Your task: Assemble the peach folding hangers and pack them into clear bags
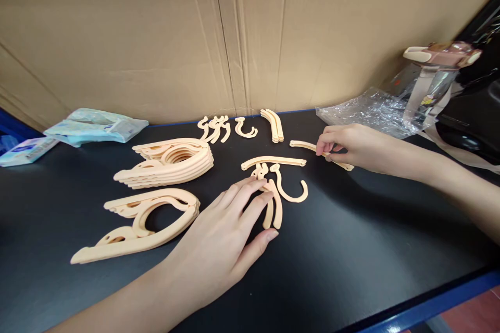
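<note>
My right hand point(341, 145) pinches a curved cream plastic hanger arm point(303, 144) on the black table, both of its ends showing past the fingers. My left hand point(230, 229) lies with fingers stretched out over loose hanger pieces, its fingertips touching or just above curved arm pieces point(276, 205). What sits under those fingertips is partly hidden. Beside them is a hanger hook point(299, 197), and another curved arm point(273, 161) lies across just beyond. Left of my left hand, folded hangers form a tall stack point(187, 166) and a lower stack point(172, 234).
At the back are several small hooks point(214, 129), a separate hook point(245, 129) and a bundle of arms point(273, 126). Tissue packs point(94, 126) lie far left. Clear plastic wrap point(363, 114) and a strapped bottle point(437, 83) stand right. A cardboard wall point(156, 36) borders the table.
</note>
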Demonstrator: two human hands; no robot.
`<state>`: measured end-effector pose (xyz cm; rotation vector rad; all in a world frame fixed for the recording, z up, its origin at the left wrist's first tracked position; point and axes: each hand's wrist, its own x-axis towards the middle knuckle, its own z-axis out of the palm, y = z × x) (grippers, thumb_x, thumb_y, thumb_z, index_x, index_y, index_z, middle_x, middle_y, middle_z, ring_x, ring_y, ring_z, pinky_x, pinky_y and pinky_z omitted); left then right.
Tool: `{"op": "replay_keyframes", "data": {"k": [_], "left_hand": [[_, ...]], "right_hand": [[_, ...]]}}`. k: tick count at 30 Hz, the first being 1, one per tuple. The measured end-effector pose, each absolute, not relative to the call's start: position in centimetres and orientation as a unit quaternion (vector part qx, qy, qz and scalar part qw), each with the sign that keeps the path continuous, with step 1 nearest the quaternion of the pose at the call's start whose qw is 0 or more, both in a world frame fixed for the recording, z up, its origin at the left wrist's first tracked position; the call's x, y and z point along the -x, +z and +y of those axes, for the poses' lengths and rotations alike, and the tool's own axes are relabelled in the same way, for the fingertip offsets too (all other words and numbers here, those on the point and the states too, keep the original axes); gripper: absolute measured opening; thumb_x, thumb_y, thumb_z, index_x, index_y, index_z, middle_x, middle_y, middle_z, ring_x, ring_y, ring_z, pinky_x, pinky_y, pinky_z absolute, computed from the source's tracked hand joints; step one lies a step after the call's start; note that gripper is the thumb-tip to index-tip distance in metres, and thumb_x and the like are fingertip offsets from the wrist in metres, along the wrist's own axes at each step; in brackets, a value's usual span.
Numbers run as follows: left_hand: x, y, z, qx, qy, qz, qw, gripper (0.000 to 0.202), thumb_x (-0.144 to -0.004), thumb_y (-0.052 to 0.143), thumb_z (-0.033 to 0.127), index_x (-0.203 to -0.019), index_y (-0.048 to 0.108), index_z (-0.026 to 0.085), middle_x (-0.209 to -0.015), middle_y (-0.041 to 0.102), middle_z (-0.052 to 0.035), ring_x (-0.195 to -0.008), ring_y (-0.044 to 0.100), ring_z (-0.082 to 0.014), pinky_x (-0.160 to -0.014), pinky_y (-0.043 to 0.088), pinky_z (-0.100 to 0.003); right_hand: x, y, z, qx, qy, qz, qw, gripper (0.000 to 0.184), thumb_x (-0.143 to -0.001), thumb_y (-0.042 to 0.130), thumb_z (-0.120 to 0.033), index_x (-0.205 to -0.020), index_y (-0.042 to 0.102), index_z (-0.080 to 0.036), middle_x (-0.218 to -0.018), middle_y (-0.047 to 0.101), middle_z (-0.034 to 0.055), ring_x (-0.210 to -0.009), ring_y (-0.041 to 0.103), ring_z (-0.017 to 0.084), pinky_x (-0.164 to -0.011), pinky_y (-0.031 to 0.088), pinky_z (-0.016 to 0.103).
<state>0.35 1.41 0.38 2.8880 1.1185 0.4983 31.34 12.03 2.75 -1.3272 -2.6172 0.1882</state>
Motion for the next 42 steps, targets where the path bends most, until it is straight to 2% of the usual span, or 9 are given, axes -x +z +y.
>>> {"op": "replay_keyframes", "data": {"k": [6, 12, 14, 18, 21, 24, 33, 37, 42], "left_hand": [[-0.4, 0.5, 1.5, -0.920, 0.155, 0.360, 0.003, 0.037, -0.103, 0.041, 0.034, -0.133, 0.050, 0.014, -0.137, 0.055, -0.0147, -0.128, 0.052, -0.0285, -0.099, 0.053, -0.046], [-0.3, 0.5, 1.5, -0.921, 0.155, 0.358, 0.004, 0.037, -0.102, 0.042, 0.033, -0.134, 0.049, 0.015, -0.137, 0.055, -0.0135, -0.127, 0.052, -0.0277, -0.100, 0.052, -0.045], [-0.2, 0.5, 1.5, -0.921, 0.156, 0.357, 0.003, 0.037, -0.102, 0.042, 0.033, -0.134, 0.049, 0.015, -0.137, 0.056, -0.0136, -0.127, 0.053, -0.0277, -0.100, 0.053, -0.045], [-0.2, 0.5, 1.5, -0.920, 0.159, 0.359, 0.003, 0.036, -0.102, 0.043, 0.033, -0.133, 0.050, 0.015, -0.137, 0.056, -0.0133, -0.127, 0.053, -0.0276, -0.101, 0.052, -0.044], [-0.3, 0.5, 1.5, -0.919, 0.162, 0.359, 0.007, 0.037, -0.102, 0.044, 0.032, -0.134, 0.049, 0.015, -0.137, 0.056, -0.0130, -0.126, 0.054, -0.0273, -0.101, 0.052, -0.043], [-0.4, 0.6, 1.4, -0.920, 0.161, 0.357, 0.016, 0.036, -0.101, 0.045, 0.032, -0.133, 0.050, 0.015, -0.136, 0.056, -0.0130, -0.126, 0.054, -0.0275, -0.101, 0.052, -0.042], [-0.4, 0.7, 1.6, -0.921, 0.154, 0.357, 0.016, 0.036, -0.101, 0.046, 0.031, -0.133, 0.050, 0.014, -0.136, 0.056, -0.0140, -0.126, 0.053, -0.0285, -0.101, 0.052, -0.044], [-0.4, 0.7, 1.5, -0.921, 0.155, 0.357, 0.022, 0.036, -0.101, 0.046, 0.031, -0.133, 0.049, 0.015, -0.138, 0.055, -0.0134, -0.126, 0.053, -0.0282, -0.100, 0.052, -0.045], [-0.4, 0.6, 1.5, -0.921, 0.158, 0.356, 0.016, 0.035, -0.101, 0.046, 0.031, -0.133, 0.048, 0.015, -0.138, 0.054, -0.0132, -0.128, 0.051, -0.0276, -0.103, 0.051, -0.045]], "right_hand": [[-29.1, 2.4, 11.0, 0.382, 0.109, -0.901, 0.176, 0.013, -0.093, 0.054, -0.025, -0.091, 0.066, -0.020, -0.089, 0.069, 0.0015, -0.079, 0.064, 0.015, -0.071, 0.048, 0.028], [-26.8, 1.9, 9.4, 0.361, 0.096, -0.897, 0.238, 0.022, -0.101, 0.047, -0.030, -0.109, 0.065, -0.018, -0.102, 0.072, 0.0025, -0.089, 0.067, 0.015, -0.079, 0.049, 0.027], [-26.8, 1.8, 9.1, 0.385, 0.031, -0.891, 0.237, 0.022, -0.100, 0.048, -0.030, -0.109, 0.065, -0.018, -0.103, 0.073, 0.0029, -0.090, 0.069, 0.017, -0.078, 0.049, 0.029], [-26.9, 1.7, 8.7, 0.426, -0.071, -0.878, 0.204, 0.023, -0.100, 0.049, -0.033, -0.100, 0.068, -0.020, -0.087, 0.074, 0.0020, -0.073, 0.068, 0.020, -0.064, 0.045, 0.031], [-26.6, 1.3, 8.6, 0.384, -0.075, -0.902, 0.184, 0.026, -0.101, 0.049, -0.036, -0.103, 0.069, -0.020, -0.086, 0.074, 0.0033, -0.075, 0.067, 0.020, -0.070, 0.047, 0.032], [-26.3, 1.0, 8.6, 0.347, -0.080, -0.917, 0.183, 0.029, -0.101, 0.048, -0.036, -0.105, 0.070, -0.017, -0.097, 0.074, 0.0079, -0.089, 0.067, 0.022, -0.082, 0.048, 0.035], [-26.2, 0.7, 9.0, 0.309, 0.014, -0.934, 0.178, 0.040, -0.103, 0.041, -0.038, -0.129, 0.063, -0.017, -0.128, 0.063, 0.0124, -0.116, 0.056, 0.026, -0.101, 0.042, 0.046], [-26.2, 0.4, 9.4, 0.319, 0.046, -0.930, 0.175, 0.038, -0.105, 0.036, -0.033, -0.131, 0.062, -0.023, -0.128, 0.061, 0.0110, -0.115, 0.055, 0.025, -0.100, 0.041, 0.046], [-26.1, 0.3, 9.6, 0.304, 0.069, -0.931, 0.189, 0.034, -0.104, 0.042, -0.037, -0.124, 0.065, -0.022, -0.117, 0.064, 0.0097, -0.103, 0.056, 0.023, -0.091, 0.042, 0.042]]}}
